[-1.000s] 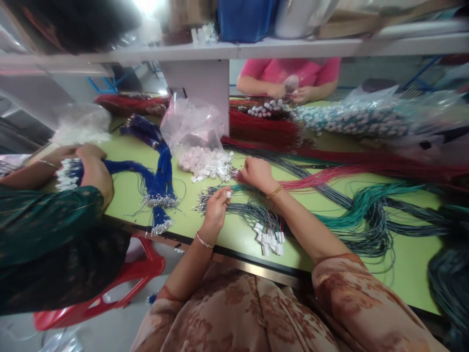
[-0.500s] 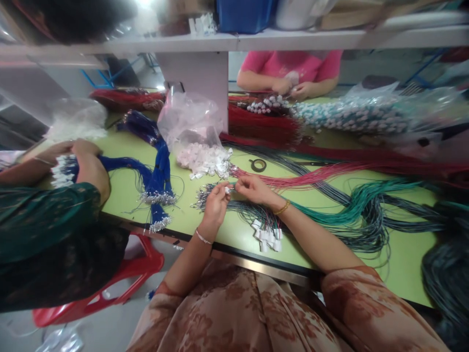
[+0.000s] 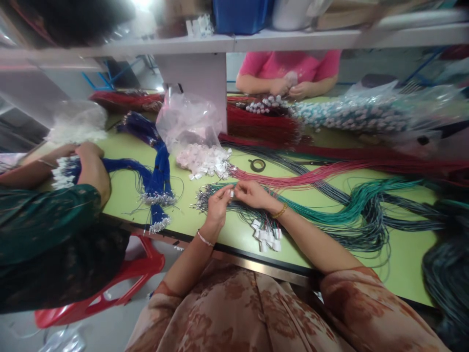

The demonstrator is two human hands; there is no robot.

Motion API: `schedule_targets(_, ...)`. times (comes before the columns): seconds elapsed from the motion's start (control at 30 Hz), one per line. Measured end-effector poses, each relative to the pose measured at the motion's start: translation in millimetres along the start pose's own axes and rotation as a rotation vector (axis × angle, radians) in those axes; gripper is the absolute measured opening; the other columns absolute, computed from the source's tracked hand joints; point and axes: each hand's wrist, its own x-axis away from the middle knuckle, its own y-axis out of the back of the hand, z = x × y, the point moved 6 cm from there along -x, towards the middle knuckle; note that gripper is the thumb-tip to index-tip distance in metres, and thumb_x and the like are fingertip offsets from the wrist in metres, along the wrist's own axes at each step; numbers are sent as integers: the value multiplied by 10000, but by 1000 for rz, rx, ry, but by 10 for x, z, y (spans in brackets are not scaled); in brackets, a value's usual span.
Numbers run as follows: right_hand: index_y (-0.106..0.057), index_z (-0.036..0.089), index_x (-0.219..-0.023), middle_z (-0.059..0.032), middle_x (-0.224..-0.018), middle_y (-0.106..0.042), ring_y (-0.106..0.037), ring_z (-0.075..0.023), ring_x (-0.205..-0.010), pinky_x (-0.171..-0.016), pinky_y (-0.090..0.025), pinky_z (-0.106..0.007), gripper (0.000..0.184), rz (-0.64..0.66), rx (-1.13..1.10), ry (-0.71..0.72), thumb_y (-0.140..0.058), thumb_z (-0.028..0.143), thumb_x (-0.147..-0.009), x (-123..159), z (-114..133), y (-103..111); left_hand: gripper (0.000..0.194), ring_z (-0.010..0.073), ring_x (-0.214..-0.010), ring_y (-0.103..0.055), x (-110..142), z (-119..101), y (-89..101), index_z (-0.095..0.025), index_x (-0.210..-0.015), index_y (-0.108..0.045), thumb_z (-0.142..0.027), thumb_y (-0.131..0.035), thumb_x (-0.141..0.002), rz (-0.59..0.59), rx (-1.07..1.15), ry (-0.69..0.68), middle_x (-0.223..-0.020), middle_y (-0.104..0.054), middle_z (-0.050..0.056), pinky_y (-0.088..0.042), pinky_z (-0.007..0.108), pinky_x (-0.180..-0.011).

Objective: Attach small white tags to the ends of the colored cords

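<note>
Pinched between the fingers of my left hand [image 3: 219, 204] is a small white connector housing [image 3: 231, 193]. My right hand [image 3: 252, 194] is closed right beside it, thumb and fingertips together at the connector; it seems to hold a thin wire, though the wire is too fine to make out clearly. Under and around both hands lie green wires [image 3: 318, 211] and dark grey wires [image 3: 372, 230], their crimped metal ends [image 3: 201, 199] bunched just left of my left hand. Below my right wrist rests a cluster of white connectors [image 3: 266, 238] fitted on wires.
Loose white connectors [image 3: 205, 159] spill from a plastic bag [image 3: 186, 115]. Red wires [image 3: 293, 182], a tape roll [image 3: 257, 165] and scissors [image 3: 311, 163] lie beyond my hands. A co-worker's arm [image 3: 91, 166] is at left by blue wires [image 3: 161, 168]; another person [image 3: 289, 73] sits opposite. A shelf [image 3: 234, 41] crosses above.
My left hand has shifted slightly right and down with the connector, closer to my right hand. The fingers of my right hand have curled in nearer the connector.
</note>
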Motion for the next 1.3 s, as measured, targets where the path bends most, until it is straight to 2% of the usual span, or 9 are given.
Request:
schedule_targets(0.3,-528,148,-668,34,-584,-496,-387,-79,-537,-541,-263,-214,158,48,83,-16,-521,257,-782,21,-40,-25,324,82,-572,-478,-18,2,5,-119,-929,-727,-333,-761,-689,-24,-84,-3,-726,-665,31,-385,235,-582)
schedule_targets(0.43,-523,150,-685,27,-611,-504,-401,-86,-564,-557,-301,-213,225,66,-94,-53,-498,331,-816,-41,-100,60,227,153,-762,-576,228,-248,-117,-155,-970,-704,-311,-615,-831,-19,-420,-365,-877,-677,72,-459,293,-717)
schedule_targets(0.57,-557,144,-720,12,-633,-538,-434,-96,-572,-558,-313,-215,232,205,-81,-91,-502,347,-817,-148,-15,72,223,189,-959,-571,850,-217,-700,-186,-1038,-667,-182,-508,-882,547,-910,-889,-1021,-653,105,-467,330,-852)
schedule_targets(0.67,-603,144,-746,3,-663,-575,-432,-101,-590,-571,-287,-222,154,346,170,1,-589,297,-754,-164,114,-124,266,188,-952,-568,1205,103,-972,-178,-1120,-622,-175,-499,-884,1006,-1166,-986,-1064,-638,114,-480,312,-833)
schedule_targets(0.73,-619,152,-777,-2,-690,-595,-425,-108,-608,-577,-264,-230,112,341,321,38,-609,255,-733,-140,140,-256,283,192,-971,-570,1235,152,-999,-171,-1156,-602,-230,-511,-894,1056,-1186,-999,-1089,-638,119,-480,313,-855)
schedule_targets(0.83,-622,160,-802,-15,-757,-628,-453,-123,-661,-602,-269,-233,96,294,374,45,-540,207,-783,-68,100,-381,224,188,-920,-592,968,-121,-807,-187,-1051,-644,-258,-490,-906,808,-1084,-1011,-986,-669,102,-484,315,-835)
schedule_targets(1.03,-609,167,-843,-52,-854,-625,-493,-147,-739,-649,-278,-248,201,214,452,99,-435,247,-903,11,112,-376,276,256,-1002,-565,-194,-1032,351,-131,-1072,-637,-225,-447,-895,-238,-1459,-631,-1060,-616,160,-443,395,-889)
schedule_targets(1.17,-597,159,-879,-81,-864,-615,-474,-159,-717,-626,-243,-273,248,264,611,144,-379,257,-941,15,187,-416,243,266,-943,-577,-648,-1060,724,-137,-1035,-640,-218,-510,-846,-237,-1649,-337,-1032,-617,160,-432,370,-832)
schedule_targets(1.3,-578,145,-944,-107,-856,-624,-469,-168,-679,-608,-219,-291,245,336,726,173,-360,255,-950,28,203,-442,127,245,-869,-580,-690,-976,792,-194,-924,-617,-210,-584,-802,-246,-1455,-314,-933,-633,116,-406,336,-770)
